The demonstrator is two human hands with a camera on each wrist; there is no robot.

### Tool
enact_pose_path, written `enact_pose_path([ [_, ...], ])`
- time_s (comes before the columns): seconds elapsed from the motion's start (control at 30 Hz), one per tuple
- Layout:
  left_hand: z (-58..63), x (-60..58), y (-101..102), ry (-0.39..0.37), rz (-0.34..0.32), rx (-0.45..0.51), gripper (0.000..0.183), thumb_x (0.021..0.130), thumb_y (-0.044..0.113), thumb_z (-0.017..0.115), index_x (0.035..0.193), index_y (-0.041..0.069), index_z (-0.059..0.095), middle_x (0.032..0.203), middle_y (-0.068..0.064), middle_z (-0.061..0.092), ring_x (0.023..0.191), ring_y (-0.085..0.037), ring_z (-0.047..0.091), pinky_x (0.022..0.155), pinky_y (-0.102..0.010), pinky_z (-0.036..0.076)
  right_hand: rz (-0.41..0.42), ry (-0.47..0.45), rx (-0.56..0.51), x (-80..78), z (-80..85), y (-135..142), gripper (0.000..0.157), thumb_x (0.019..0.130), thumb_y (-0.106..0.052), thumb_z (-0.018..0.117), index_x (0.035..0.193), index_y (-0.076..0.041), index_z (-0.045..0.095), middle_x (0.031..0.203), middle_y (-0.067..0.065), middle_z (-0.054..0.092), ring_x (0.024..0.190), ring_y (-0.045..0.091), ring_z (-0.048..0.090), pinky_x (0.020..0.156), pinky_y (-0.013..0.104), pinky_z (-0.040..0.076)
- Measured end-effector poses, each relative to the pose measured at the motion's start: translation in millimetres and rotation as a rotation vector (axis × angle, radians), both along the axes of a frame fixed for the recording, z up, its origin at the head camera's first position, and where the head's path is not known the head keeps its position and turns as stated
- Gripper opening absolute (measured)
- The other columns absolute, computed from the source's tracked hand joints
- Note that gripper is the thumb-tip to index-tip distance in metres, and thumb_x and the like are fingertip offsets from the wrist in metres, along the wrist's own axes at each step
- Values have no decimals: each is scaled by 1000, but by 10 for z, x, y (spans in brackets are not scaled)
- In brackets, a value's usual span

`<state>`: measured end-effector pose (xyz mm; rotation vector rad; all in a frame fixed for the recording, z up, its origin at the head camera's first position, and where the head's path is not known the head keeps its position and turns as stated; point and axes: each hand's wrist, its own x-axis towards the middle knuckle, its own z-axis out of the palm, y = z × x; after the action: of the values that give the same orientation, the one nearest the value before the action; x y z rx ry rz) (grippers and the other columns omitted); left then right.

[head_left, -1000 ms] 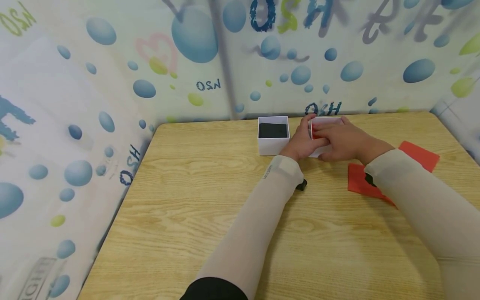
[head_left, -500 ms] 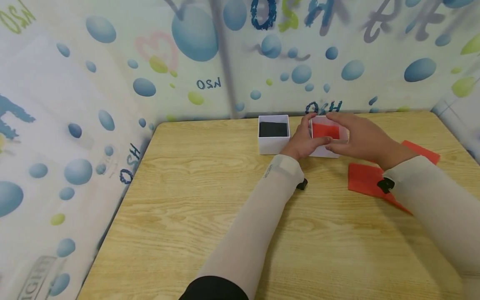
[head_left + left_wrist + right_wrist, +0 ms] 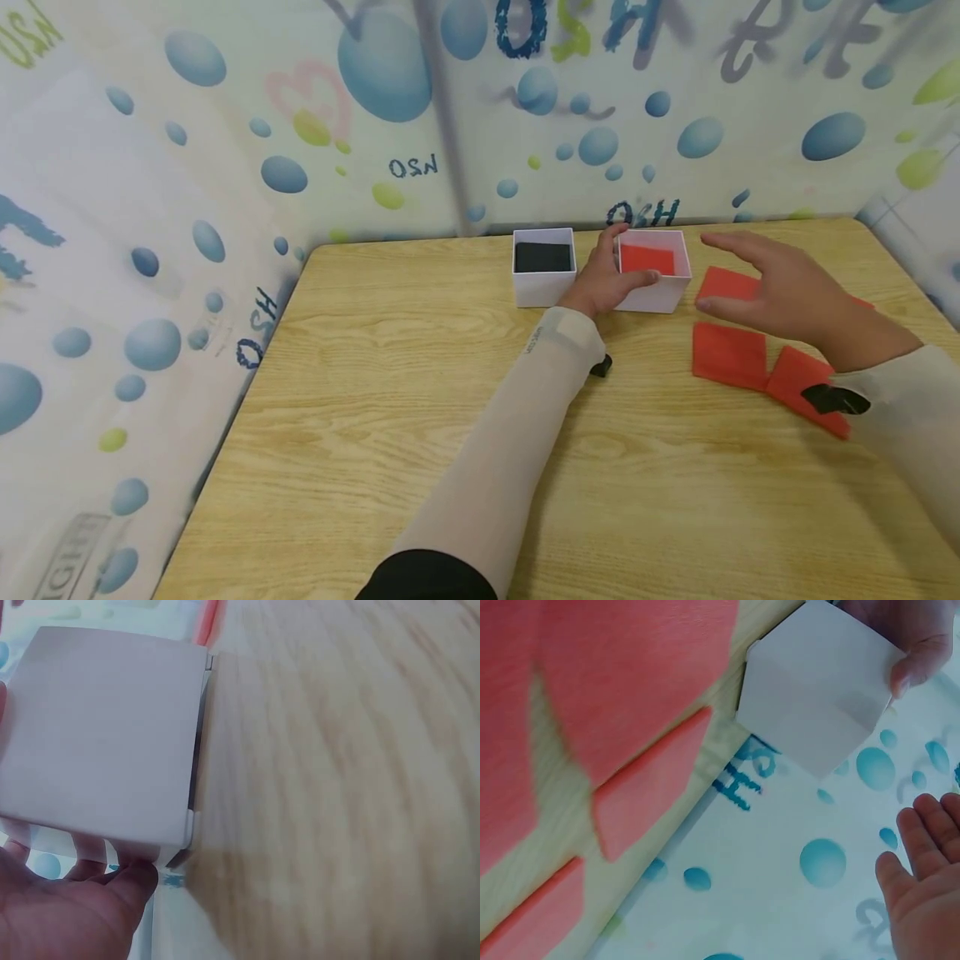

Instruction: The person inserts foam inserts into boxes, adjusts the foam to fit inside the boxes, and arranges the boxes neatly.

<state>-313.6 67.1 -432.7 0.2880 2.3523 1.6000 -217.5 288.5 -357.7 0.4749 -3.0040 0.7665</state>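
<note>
My left hand point(image 3: 602, 285) holds a small white open-topped box point(image 3: 651, 295) at its left side, thumb over the front rim. Inside the box lies a flat red piece point(image 3: 645, 259). In the left wrist view, the box wall point(image 3: 105, 735) hides some of the fingers. My right hand point(image 3: 795, 292) hovers with nothing in it, thumb and fingers spread, above flat red felt-like pieces, one of them the red square point(image 3: 729, 354). The right wrist view has these red pieces point(image 3: 641, 675) at left and the right hand's fingers point(image 3: 922, 847) at lower right.
A second white box point(image 3: 543, 290) with a black piece point(image 3: 542, 257) inside stands just left of the held one. Both boxes are near the far edge of the wooden table point(image 3: 360, 375). Behind it hangs a patterned curtain-like backdrop point(image 3: 480, 108).
My right hand has come out of the box and moved right, over the red pieces. The red piece inside the box is now uncovered. The left hand stays at the box.
</note>
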Motion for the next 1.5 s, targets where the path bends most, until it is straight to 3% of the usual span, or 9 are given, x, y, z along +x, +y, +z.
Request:
enact_pose_path([
  [0.2, -14, 5, -9, -5, -1, 17, 88, 92, 31, 82, 161, 40, 27, 151, 5, 51, 126, -13, 53, 113, -42, 49, -11, -42, -13, 122, -70, 209, 91, 87, -30, 88, 161, -7, 41, 160, 27, 41, 141, 54, 39, 104, 78, 37],
  [0.37, 3, 21, -6, -14, 6, 1, 88, 92, 32, 82, 160, 43, 28, 155, 7, 48, 132, -15, 51, 115, -43, 48, -40, -78, 35, 219, -159, 332, 90, 89, -33, 86, 159, -2, 39, 159, 32, 40, 139, 57, 37, 102, 79, 36],
  [0.73, 23, 22, -6, -27, 7, 4, 87, 92, 32, 82, 159, 44, 28, 155, 7, 49, 132, -14, 51, 115, -43, 47, -40, -108, 71, 377, -389, 537, 94, 86, -35, 88, 155, 7, 40, 152, 36, 44, 131, 58, 44, 95, 76, 44],
  [0.87, 23, 23, -3, -29, 8, 8, 87, 92, 32, 82, 159, 44, 28, 155, 7, 48, 133, -15, 50, 115, -43, 47, -16, -89, 118, 392, -477, 571, 94, 84, -36, 90, 151, 10, 43, 147, 38, 47, 127, 59, 47, 94, 75, 48],
  [1.03, 24, 25, 0, -32, 11, 4, 88, 92, 32, 83, 159, 45, 28, 156, 8, 48, 133, -14, 50, 115, -43, 47, 18, -129, 175, 404, -546, 603, 96, 82, -38, 91, 150, 12, 44, 147, 38, 47, 130, 59, 44, 99, 75, 46],
  [1.27, 29, 22, -7, -27, 6, -2, 88, 92, 33, 82, 159, 45, 28, 156, 7, 48, 133, -15, 50, 115, -44, 47, 76, -137, 229, 404, -620, 611, 97, 78, -43, 94, 145, 12, 50, 142, 34, 55, 125, 51, 52, 99, 69, 49],
  [1.5, 25, 28, -20, -33, 3, 13, 88, 92, 31, 83, 160, 44, 28, 154, 8, 49, 131, -14, 51, 115, -43, 48, 67, -192, 293, 368, -702, 621, 109, 73, -53, 94, 148, 12, 47, 145, 35, 50, 131, 57, 44, 100, 72, 47],
])
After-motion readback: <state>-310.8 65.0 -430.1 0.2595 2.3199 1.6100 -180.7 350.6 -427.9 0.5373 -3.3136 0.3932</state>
